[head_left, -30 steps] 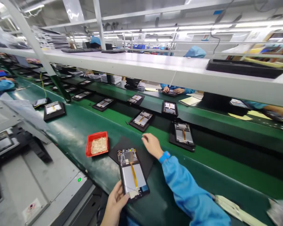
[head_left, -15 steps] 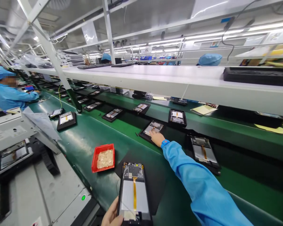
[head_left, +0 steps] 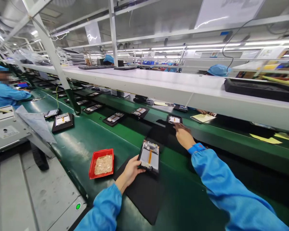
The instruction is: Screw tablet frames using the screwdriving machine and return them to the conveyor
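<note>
My left hand (head_left: 131,170) grips an opened tablet (head_left: 150,157) by its lower left side, above a black mat (head_left: 144,195) on the green bench. Its back is off, showing a circuit board, a silver battery and an orange ribbon strip. Farther out, my right hand (head_left: 184,136) is closed at the near edge of another opened tablet (head_left: 174,119) in a black tray, covering that tablet's near part. Left of the mat sits a red bin (head_left: 101,163) of small pale pieces.
More opened tablets, such as one tablet (head_left: 114,117), lie in black trays along the belt. A tablet tray (head_left: 62,121) stands on the bench at left. A grey machine (head_left: 38,189) is at lower left. The white shelf (head_left: 144,80) crosses overhead; a co-worker (head_left: 4,88) sits far left.
My left hand has carried its tablet forward, off the near edge of the mat. My right hand has moved from a nearer tablet to one farther right; two nearer tablets no longer show on the belt.
</note>
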A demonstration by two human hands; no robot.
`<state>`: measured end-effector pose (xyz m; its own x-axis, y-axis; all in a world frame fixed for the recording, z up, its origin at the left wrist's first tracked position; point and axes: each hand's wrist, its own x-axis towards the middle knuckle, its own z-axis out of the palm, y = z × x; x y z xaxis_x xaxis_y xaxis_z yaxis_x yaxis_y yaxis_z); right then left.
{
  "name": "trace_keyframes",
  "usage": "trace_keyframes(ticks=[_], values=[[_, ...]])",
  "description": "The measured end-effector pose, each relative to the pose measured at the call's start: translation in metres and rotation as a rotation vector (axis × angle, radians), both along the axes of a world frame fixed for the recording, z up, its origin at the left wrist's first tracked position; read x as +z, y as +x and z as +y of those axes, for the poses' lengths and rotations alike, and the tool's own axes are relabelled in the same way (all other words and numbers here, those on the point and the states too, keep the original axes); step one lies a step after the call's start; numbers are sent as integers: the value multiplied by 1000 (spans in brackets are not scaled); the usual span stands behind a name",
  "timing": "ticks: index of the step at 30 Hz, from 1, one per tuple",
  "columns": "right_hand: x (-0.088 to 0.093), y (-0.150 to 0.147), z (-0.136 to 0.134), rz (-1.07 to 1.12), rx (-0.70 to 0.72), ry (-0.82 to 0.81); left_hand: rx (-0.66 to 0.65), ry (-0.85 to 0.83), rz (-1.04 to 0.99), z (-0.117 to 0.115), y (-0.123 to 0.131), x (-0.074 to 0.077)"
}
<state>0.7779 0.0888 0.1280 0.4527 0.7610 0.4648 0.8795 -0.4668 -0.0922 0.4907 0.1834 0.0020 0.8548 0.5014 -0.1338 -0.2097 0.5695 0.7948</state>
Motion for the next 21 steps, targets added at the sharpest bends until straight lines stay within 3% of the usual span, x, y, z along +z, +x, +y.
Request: trace_keyframes(ticks=[4, 7, 10, 13, 15, 17, 19, 21], values=[[17, -29, -56, -108, 109, 200, 168, 154, 128, 23, 74, 18], [14, -58, -96, -157, 313, 326, 362, 219, 184, 24, 82, 23], [-3, -90, -129, -85, 460, 321, 426, 498, 171, 12, 40, 16], [-33, -122, -147, 23, 570, 284, 165, 748, 167, -9, -27, 6], [-61, -142, -150, 56, 641, 271, -20, 643, 224, -23, -74, 0], [-91, -161, -148, 57, 704, 255, -125, 408, 254, -36, -113, -3], [-120, -178, -145, 43, 744, 237, -156, 140, 216, -47, -140, -4], [-143, -196, -143, 33, 734, 190, -99, -92, 147, -55, -154, -4]])
